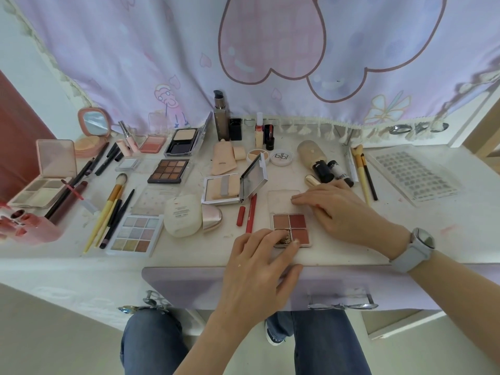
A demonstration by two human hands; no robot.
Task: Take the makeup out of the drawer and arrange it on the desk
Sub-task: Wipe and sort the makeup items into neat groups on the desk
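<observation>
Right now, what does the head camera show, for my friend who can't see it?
Both hands rest on an open four-colour eyeshadow palette at the desk's front edge: left hand on its pans, right hand on its lid. Palettes, brushes and bottles lie all around.

- The table (422, 226) top is white and matt, scuffed with faint marks.
- The curtain (189, 50) along the table's back edge is thin printed cloth with a tasselled hem.
- The four-pan palette (296, 226) near the front edge has a clear glossy plastic lid, mostly matt pans and one glittery pan.
- The open compact (254, 178) has a mirror-bright lid.
- The drawer (189, 285) front is smooth lilac, with a shiny metal handle (342, 305).
- The watch strap (411, 257) looks matt rubber.
</observation>
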